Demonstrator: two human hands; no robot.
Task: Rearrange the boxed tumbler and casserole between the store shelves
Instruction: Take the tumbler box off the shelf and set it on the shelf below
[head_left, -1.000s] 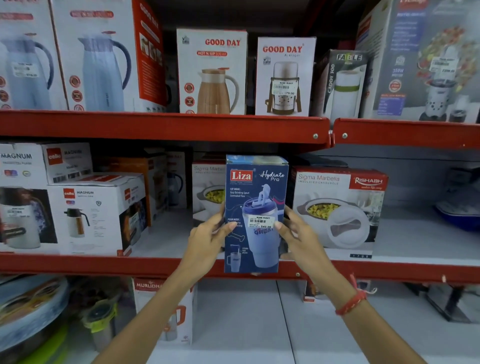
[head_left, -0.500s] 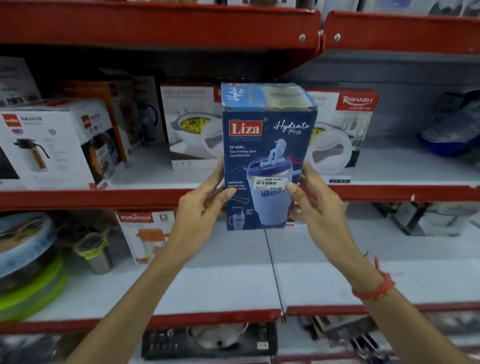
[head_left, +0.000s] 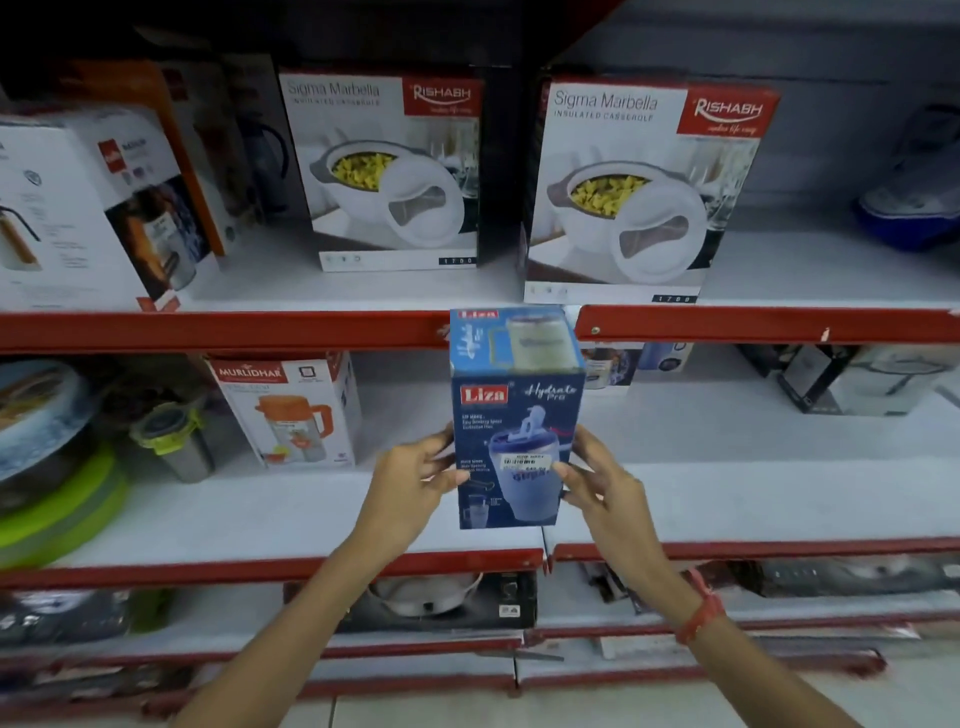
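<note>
Upright, the tumbler box (head_left: 514, 415) stands with its long axis vertical and its printed front facing the camera, held in front of the lower shelf (head_left: 291, 514). Left hand (head_left: 410, 483) and right hand (head_left: 597, 480) clasp its sides, fingers (head_left: 563, 470) seemingly slightly spread. Two casserole boxes (head_left: 639, 192) stand above.

Tumbler box (head_left: 517, 415) small print unreadable; bottom-shelf goods (head_left: 441, 597) blurred (upper shelf cropped).

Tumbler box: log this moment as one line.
tumbler box: upright, in front of lower shelf | left hand: gripping | right hand: gripping | casserole boxes: shelf above
</note>
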